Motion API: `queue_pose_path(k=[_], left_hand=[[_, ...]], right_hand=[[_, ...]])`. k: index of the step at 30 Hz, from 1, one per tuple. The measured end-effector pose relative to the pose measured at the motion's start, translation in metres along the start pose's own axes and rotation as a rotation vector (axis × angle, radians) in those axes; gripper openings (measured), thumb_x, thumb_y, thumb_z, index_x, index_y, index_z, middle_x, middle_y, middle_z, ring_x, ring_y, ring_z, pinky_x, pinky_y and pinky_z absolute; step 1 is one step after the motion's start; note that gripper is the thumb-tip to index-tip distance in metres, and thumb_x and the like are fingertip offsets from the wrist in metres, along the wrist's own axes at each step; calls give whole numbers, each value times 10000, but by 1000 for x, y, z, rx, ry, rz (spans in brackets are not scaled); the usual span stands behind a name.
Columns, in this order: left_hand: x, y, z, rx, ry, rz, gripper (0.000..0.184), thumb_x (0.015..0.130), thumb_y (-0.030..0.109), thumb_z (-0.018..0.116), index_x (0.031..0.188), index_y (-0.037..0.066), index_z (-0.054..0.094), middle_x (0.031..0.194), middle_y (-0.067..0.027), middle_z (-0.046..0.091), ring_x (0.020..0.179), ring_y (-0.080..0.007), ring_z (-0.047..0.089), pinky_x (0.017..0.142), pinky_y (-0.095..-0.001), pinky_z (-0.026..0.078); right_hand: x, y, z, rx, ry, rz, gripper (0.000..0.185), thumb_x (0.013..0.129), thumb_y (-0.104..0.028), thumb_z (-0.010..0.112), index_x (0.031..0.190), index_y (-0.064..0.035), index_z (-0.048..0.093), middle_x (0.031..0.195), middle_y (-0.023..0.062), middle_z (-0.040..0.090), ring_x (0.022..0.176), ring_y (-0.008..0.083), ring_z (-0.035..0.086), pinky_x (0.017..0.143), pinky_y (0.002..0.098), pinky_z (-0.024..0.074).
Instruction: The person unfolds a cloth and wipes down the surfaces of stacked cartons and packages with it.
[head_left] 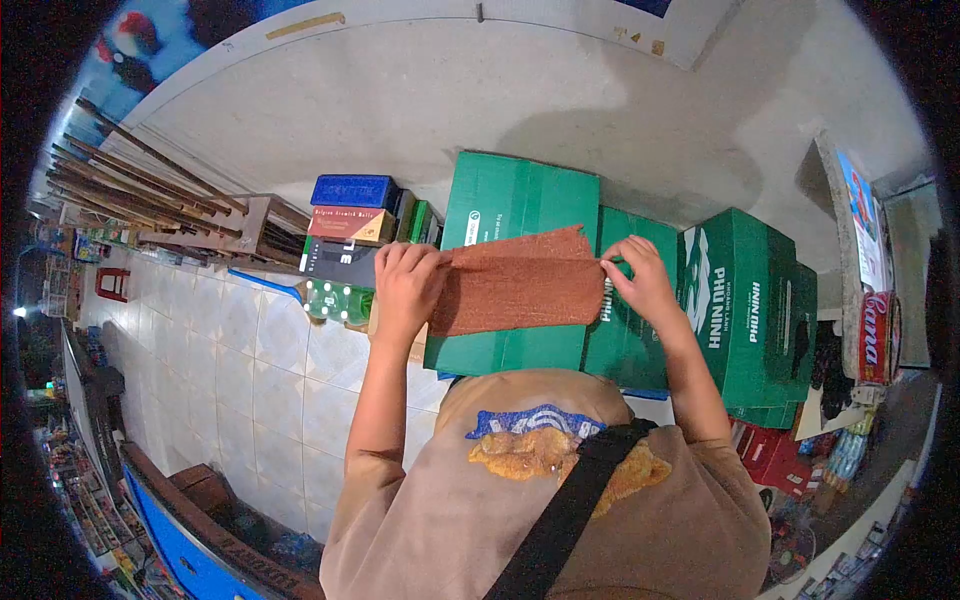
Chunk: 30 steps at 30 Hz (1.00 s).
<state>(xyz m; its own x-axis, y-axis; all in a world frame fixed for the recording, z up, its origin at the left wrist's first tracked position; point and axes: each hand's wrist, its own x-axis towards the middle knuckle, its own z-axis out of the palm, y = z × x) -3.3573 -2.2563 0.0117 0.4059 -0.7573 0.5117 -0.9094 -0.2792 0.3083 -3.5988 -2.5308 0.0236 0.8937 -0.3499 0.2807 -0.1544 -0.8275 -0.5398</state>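
Note:
A brown cloth (520, 280) with a rough, towel-like texture is spread out between my hands, over the top of a green cardboard box (525, 200). My left hand (408, 285) is closed on the cloth's left end, its fingers bent over the edge. At the opposite end, my right hand (640, 278) pinches the cloth's edge between thumb and forefinger. A fold or crease runs lengthwise across the upper part of the cloth. The cloth hides part of the box beneath it.
More green boxes (745, 310) with white lettering stand to the right. Left of my left hand are a blue box (353, 190), a red-brown box (350, 222) and green-capped bottles (340, 302). Wooden sticks (150, 185) lean farther left. A wall (420, 100) rises behind the boxes.

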Motion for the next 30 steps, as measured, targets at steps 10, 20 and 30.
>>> queue_pose_path(k=[10,20,30], left_hand=[[-31,15,-45,-461,-342,-254,105,768,72,765,847,61,698,829,-71,689,775,-239,627,680,-336,470],[-6,19,-91,-579,-824,-5,114,744,109,781,846,101,732,781,-45,664,723,-231,627,616,-349,469],[60,30,-180,-573,-701,408,121,768,170,779,857,114,721,743,-37,604,748,-269,593,683,-387,436]], right_hand=[[-52,-31,-18,-23,-302,-33,110,866,-101,639,940,-21,657,941,137,639,966,345,596,893,449,454],[-76,-73,-60,44,-700,123,71,812,-87,690,855,-31,680,834,126,638,864,326,623,796,415,494],[-47,-175,-159,-111,-498,-23,113,758,-100,702,830,-59,624,866,102,588,913,324,584,856,428,459]])
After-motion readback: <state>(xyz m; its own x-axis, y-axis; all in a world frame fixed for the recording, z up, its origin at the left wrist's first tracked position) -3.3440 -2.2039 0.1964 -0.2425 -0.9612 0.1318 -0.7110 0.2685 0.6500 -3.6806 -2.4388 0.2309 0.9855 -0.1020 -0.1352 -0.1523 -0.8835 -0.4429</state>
